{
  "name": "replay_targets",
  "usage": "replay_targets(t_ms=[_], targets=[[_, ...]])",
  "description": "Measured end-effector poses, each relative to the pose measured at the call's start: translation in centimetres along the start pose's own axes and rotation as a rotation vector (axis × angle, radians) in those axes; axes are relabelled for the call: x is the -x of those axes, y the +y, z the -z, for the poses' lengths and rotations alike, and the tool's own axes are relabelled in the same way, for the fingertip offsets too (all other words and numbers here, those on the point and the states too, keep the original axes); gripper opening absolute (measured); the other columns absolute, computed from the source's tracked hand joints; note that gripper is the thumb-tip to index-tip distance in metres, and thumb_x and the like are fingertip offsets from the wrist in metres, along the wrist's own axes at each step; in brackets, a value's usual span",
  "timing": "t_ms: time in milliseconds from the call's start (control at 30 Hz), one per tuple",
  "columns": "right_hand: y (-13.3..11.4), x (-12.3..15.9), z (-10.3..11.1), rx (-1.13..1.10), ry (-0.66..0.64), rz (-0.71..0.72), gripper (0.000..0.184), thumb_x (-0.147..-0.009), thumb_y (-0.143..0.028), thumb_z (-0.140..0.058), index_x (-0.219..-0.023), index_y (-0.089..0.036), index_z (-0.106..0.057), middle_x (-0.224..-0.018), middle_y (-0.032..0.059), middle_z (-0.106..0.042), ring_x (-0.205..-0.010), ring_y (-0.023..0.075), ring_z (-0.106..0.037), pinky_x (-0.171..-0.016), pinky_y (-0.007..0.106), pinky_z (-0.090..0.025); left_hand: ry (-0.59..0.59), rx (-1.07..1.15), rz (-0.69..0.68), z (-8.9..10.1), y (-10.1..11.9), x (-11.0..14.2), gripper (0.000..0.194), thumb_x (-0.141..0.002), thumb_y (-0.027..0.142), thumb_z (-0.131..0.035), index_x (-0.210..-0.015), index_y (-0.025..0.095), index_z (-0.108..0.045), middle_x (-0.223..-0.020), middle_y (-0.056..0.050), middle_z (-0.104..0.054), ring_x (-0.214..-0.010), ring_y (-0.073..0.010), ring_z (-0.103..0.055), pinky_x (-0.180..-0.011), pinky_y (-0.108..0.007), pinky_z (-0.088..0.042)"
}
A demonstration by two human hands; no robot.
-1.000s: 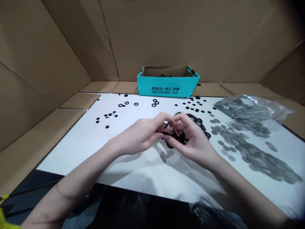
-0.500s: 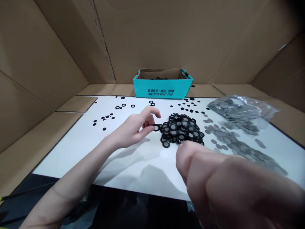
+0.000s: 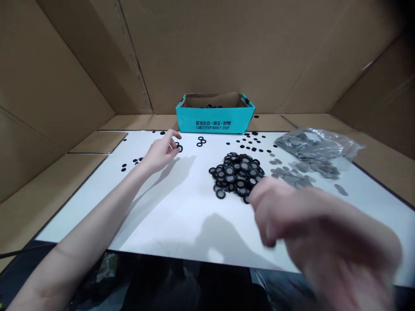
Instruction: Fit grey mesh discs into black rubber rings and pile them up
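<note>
My left hand (image 3: 161, 152) reaches to the back left of the white sheet (image 3: 181, 211). Its thumb and fingers pinch a black ring (image 3: 179, 148) just above the sheet, among loose rings. My right hand (image 3: 311, 224) is raised close to the camera at the lower right, blurred by motion, with its fingers curled in; I cannot see whether it holds anything. Between the hands lies a pile of black rings fitted with grey mesh (image 3: 238, 175).
A teal cardboard box (image 3: 215, 119) with black parts inside stands at the back. Loose grey mesh discs (image 3: 292, 175) and a clear bag of them (image 3: 319, 149) lie at the right. Small black rings and dots (image 3: 201, 140) are scattered about. Cardboard walls enclose the sheet.
The hands were together over the pile. My left hand then carried a black ring away to the back left, and my right hand rose toward the camera.
</note>
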State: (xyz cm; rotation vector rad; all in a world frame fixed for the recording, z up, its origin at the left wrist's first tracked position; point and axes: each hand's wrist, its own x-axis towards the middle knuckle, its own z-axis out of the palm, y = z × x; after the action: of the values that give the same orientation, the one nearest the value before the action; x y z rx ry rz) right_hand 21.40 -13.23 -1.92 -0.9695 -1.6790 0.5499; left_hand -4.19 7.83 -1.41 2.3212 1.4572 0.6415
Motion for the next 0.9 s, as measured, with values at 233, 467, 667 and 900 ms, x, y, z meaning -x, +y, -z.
replay_targets(t_ms=[233, 467, 667, 900], targets=[[4.0, -4.9, 7.6, 0.776, 0.202, -0.326, 0.014, -0.076, -0.039, -0.067, -0.08, -0.026, -0.063, -0.073, 0.005, -0.071, -0.075, 0.0265, -0.063, -0.069, 0.039, -0.042, -0.077, -0.242, 0.138, 0.2, -3.8, -2.4, 0.025, -0.087, 0.026, -0.061, -0.111, 0.02, -0.066, -0.088, -0.006, -0.074, -0.087, -0.0269, -0.069, -0.075, -0.03, -0.046], [9.5, -2.6, 12.2, 1.086, 0.09, -0.628, 0.026, -0.075, -0.039, -0.067, -0.098, -0.027, -0.067, -0.097, 0.0104, -0.082, -0.091, 0.0351, -0.063, -0.072, 0.041, -0.042, -0.013, -0.374, 0.082, -1.2, -4.1, -4.7, 0.042, -0.095, 0.023, -0.048, -0.132, 0.016, -0.065, -0.135, -0.016, -0.068, -0.123, -0.0316, -0.062, -0.101, -0.038, -0.047], [10.0, -2.5, 11.4, 1.018, 0.071, -0.622, 0.017, -0.076, -0.036, -0.067, -0.091, -0.028, -0.069, -0.086, 0.0095, -0.081, -0.083, 0.0346, -0.067, -0.068, 0.041, -0.042, -0.033, -0.381, 0.059, -2.7, -3.7, -5.7, 0.037, -0.091, 0.017, -0.051, -0.121, 0.019, -0.072, -0.125, -0.014, -0.072, -0.117, -0.0321, -0.065, -0.095, -0.038, -0.05], [10.3, -2.7, 12.0, 0.986, 0.191, -0.636, 0.012, -0.073, -0.034, -0.067, -0.082, -0.027, -0.071, -0.076, 0.007, -0.079, -0.072, 0.0302, -0.067, -0.063, 0.038, -0.043, 0.068, -0.295, 0.082, -2.7, -3.8, -5.5, 0.038, -0.085, 0.011, -0.055, -0.117, 0.019, -0.072, -0.117, -0.012, -0.071, -0.11, -0.0295, -0.067, -0.096, -0.037, -0.05]])
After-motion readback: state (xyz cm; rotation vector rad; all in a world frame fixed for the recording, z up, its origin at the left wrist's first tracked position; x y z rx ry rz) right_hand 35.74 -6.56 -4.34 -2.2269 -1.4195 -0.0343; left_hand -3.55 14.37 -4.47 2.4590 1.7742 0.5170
